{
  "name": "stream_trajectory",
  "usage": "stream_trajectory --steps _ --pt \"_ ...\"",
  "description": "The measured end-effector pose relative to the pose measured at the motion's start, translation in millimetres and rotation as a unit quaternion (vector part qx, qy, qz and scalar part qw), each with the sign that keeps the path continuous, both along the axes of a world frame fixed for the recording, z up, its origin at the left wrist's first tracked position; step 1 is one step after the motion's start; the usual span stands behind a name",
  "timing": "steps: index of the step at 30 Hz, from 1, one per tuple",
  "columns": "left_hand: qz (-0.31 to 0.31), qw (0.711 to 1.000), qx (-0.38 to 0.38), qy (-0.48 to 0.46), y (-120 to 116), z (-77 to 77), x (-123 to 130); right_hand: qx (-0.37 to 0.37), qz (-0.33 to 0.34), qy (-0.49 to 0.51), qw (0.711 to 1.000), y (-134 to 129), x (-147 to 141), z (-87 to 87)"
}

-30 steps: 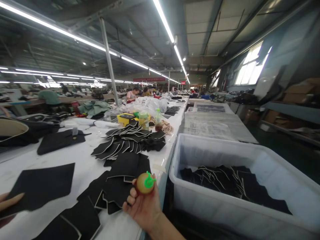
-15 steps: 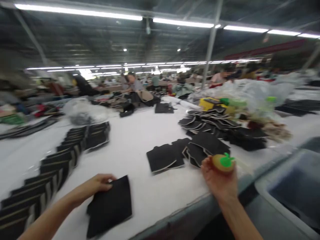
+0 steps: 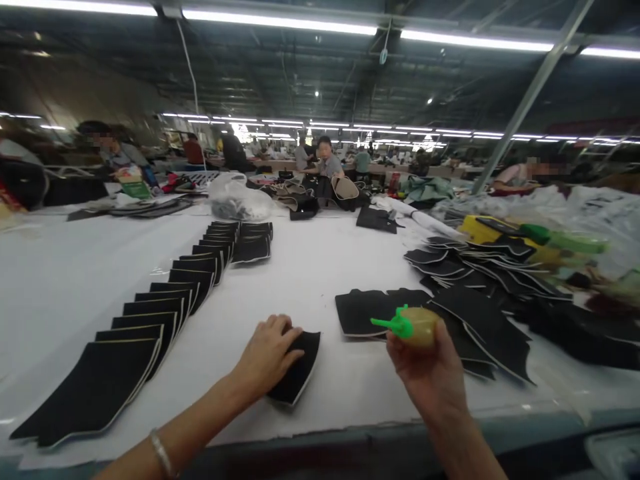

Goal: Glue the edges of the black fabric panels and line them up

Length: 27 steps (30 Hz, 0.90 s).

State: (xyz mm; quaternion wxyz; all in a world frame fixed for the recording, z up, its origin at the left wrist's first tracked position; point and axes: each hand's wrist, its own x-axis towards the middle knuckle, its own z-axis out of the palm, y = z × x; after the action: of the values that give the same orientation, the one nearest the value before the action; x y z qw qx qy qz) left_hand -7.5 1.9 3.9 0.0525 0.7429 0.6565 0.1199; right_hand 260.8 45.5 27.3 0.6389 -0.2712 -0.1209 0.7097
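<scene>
A black piece with a pale edge (image 3: 299, 373) lies near the table's front, and my left hand (image 3: 270, 350) rests on its upper left part, fingers somewhat spread. My right hand (image 3: 425, 367) is wrapped round an amber squeeze bottle (image 3: 421, 327) whose green nozzle points left. Behind and beside the bottle, more black pieces (image 3: 363, 312) lie flat, partly overlapping. An overlapping row of black pieces (image 3: 107, 373) runs from the front left towards the back.
The white tabletop (image 3: 320, 267) has its front edge below my hands. A pile of black pieces (image 3: 480, 267), a yellow box (image 3: 483, 229) and clear plastic (image 3: 600, 207) stand right. A plastic bag (image 3: 237, 197) lies behind the row. People work farther back.
The view has swung left. My left hand now lies over the black piece instead of at its upper corner. In my right hand the bottle's nozzle has turned to point left.
</scene>
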Motion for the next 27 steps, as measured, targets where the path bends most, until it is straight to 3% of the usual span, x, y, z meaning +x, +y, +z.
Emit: stream_trajectory --steps 4,10,18,23,27 --pt "0.023 0.99 -0.132 -0.048 -20 -0.1 14 0.048 -0.01 -0.024 0.999 -3 -4 -5.7" --pt "0.022 0.983 -0.185 -0.004 -14 10.9 28 0.092 0.02 -0.059 0.994 -3 -2 -7.8" --pt "0.046 0.979 -0.179 0.086 -6 15.4 49 0.039 0.095 0.106 0.989 1 9 8.4" --pt "0.018 0.977 -0.171 0.129 3 9.5 38 0.074 0.115 0.142 0.98 -3 8 13.4" --pt "-0.005 0.975 -0.196 0.102 10 13.4 16 0.068 0.105 0.144 0.982 -3 16 8.3"
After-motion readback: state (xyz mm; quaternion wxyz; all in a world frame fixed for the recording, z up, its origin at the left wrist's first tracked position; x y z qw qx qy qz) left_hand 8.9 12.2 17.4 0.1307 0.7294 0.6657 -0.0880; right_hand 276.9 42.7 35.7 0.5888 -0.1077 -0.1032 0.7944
